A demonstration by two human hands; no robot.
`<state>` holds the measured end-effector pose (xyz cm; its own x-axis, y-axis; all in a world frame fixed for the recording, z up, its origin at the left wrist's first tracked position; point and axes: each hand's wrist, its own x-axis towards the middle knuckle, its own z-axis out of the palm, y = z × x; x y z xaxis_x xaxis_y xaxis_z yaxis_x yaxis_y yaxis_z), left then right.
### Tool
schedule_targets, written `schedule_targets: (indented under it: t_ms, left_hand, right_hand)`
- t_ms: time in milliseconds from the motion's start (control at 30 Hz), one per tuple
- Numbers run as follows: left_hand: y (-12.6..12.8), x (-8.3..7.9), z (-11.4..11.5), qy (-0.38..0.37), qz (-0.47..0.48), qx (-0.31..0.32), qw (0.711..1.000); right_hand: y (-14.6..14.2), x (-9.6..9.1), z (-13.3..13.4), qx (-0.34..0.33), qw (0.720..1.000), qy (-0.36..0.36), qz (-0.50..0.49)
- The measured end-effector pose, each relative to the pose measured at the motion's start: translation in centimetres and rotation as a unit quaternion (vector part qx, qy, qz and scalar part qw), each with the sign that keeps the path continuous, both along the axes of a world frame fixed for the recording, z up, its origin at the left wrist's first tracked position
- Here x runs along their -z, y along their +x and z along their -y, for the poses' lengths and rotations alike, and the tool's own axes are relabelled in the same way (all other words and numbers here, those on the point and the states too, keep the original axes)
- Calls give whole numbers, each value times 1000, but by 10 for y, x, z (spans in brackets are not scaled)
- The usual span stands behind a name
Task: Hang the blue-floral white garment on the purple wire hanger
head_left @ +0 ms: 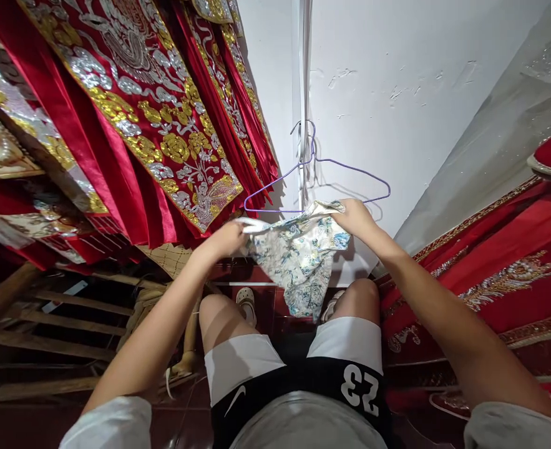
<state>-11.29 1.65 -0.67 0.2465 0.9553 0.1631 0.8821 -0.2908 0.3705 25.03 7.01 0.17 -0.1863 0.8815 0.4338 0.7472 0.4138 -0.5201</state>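
I hold a small white garment with a blue floral print (298, 255) stretched between both hands in front of my knees. My left hand (226, 238) is closed on its left edge. My right hand (354, 217) is closed on its upper right corner. A purple wire hanger (319, 163) hangs on a hook at the white wall just behind the garment, its lower bar level with the cloth's top edge. Whether the cloth touches the hanger I cannot tell.
Red robes with gold and silver embroidery (153, 118) hang at the left. More red embroidered cloth (500, 274) lies at the right. A wooden frame (55, 324) stands at the lower left. My legs in black and white shorts (303, 368) are below.
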Motion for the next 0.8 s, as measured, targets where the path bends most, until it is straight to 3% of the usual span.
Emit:
schedule_targets:
  t_ms: [67, 133, 233, 333, 400, 467, 533, 667, 800]
  left_hand:
    - [5, -21, -12, 117, 9, -11, 993]
    - [15, -41, -21, 180, 26, -4, 983]
    - [34, -62, -29, 179, 62, 33, 981]
    - [46, -68, -37, 180, 54, 37, 982]
    - [46, -67, -43, 194, 31, 28, 980]
    - [44, -65, -48, 198, 12, 29, 980]
    - [41, -63, -50, 201, -1, 35, 979]
    - [38, -66, -48, 225, 14, 25, 974]
    - [30, -74, -50, 240, 67, -37, 968]
  right_hand:
    - [3, -9, 7, -6, 1000, 2, 11]
    - [2, -15, 13, -26, 1000, -5, 12]
    - [-4, -16, 22, -78, 996, -36, 12]
    - [-2, -13, 26, -136, 989, -30, -40]
    - [8, -11, 22, -107, 987, 21, -115]
    - [24, -10, 13, -33, 979, 63, -190]
    - [42, -13, 2, 27, 969, 58, -239]
    - [72, -21, -17, 21, 962, -62, -263]
    - [87, -29, -14, -99, 929, -233, -270]
